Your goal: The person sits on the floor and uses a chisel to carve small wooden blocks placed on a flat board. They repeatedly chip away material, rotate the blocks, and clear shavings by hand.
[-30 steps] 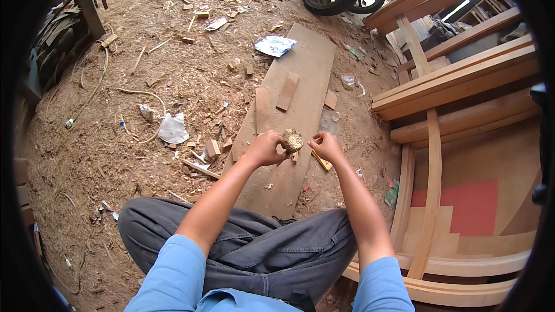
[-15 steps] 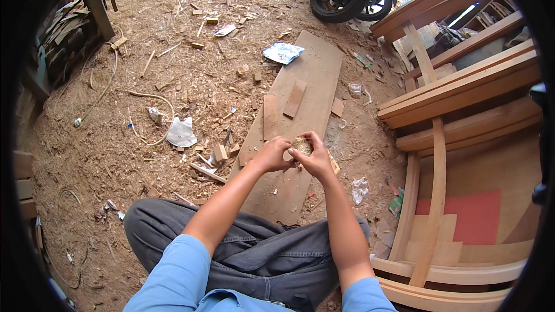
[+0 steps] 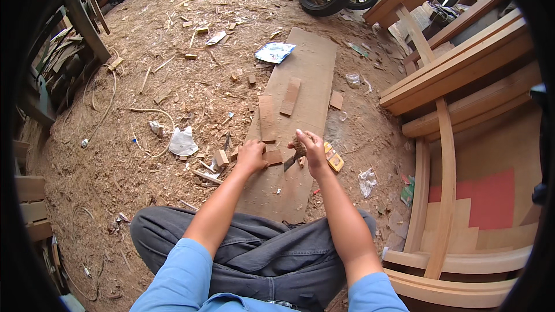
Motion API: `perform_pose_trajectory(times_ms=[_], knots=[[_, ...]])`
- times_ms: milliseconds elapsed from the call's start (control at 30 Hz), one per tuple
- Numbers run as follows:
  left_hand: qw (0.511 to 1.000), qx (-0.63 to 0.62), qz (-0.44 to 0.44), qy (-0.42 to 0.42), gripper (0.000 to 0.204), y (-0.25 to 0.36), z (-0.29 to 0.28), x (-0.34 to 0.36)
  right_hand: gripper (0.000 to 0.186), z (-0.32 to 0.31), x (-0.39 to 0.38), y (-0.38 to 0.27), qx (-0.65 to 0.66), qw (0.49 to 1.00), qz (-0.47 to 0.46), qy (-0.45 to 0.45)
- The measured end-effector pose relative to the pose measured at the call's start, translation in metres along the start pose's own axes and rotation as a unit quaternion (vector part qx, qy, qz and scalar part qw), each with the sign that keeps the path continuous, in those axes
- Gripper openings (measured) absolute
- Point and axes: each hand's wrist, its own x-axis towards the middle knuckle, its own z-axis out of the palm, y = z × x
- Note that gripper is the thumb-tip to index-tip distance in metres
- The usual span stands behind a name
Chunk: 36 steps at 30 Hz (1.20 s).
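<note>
Touching the left end of a small reddish-brown rectangular wood block (image 3: 274,157) with your left hand (image 3: 251,156): fingers curled, can't tell if they grip it. Your right hand (image 3: 314,153), fingers partly bent, has a rough brown lump (image 3: 298,149); a dark flat blade-like piece (image 3: 291,163) angles down-left below it, can't tell if joined. Block lies on the long flat brown wooden board (image 3: 309,75), which lies on the floor. Two thin brown wood rectangles (image 3: 290,97) sit farther up. Yellow packet (image 3: 333,158) just right of your right hand; blue-and-white packet (image 3: 275,52) near board's far end.
</note>
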Motion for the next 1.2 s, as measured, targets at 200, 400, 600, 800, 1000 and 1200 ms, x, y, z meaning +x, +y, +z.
perform_pose_trajectory(times_ms=[200, 400, 600, 800, 1000, 1200], knots=[[0.993, -0.097, 0.059, 0.038, 0.038, -0.001, 0.005, -0.001, 0.025, -0.003, 0.006, 0.004, -0.003, 0.998, -0.044, 0.054], [0.982, -0.138, 0.119, 0.043, 0.029, 0.008, 0.018, -0.001, 0.03, 0.0, 0.001, -0.025, 0.037, 0.988, -0.119, 0.09], [0.982, -0.124, 0.133, 0.04, 0.025, 0.017, 0.029, -0.004, 0.029, 0.011, -0.007, -0.042, 0.033, 0.989, -0.125, 0.071], [0.977, -0.147, 0.145, 0.055, 0.026, 0.016, 0.029, -0.005, 0.029, 0.023, -0.012, -0.035, -0.036, 0.989, -0.129, 0.059], [0.979, -0.149, 0.133, 0.044, 0.022, 0.015, 0.032, -0.006, 0.031, 0.03, -0.015, -0.027, -0.125, 0.98, -0.15, 0.045], [0.975, -0.156, 0.148, 0.053, 0.021, 0.012, 0.037, -0.004, 0.025, 0.035, -0.014, -0.018, -0.15, 0.978, -0.146, 0.018]])
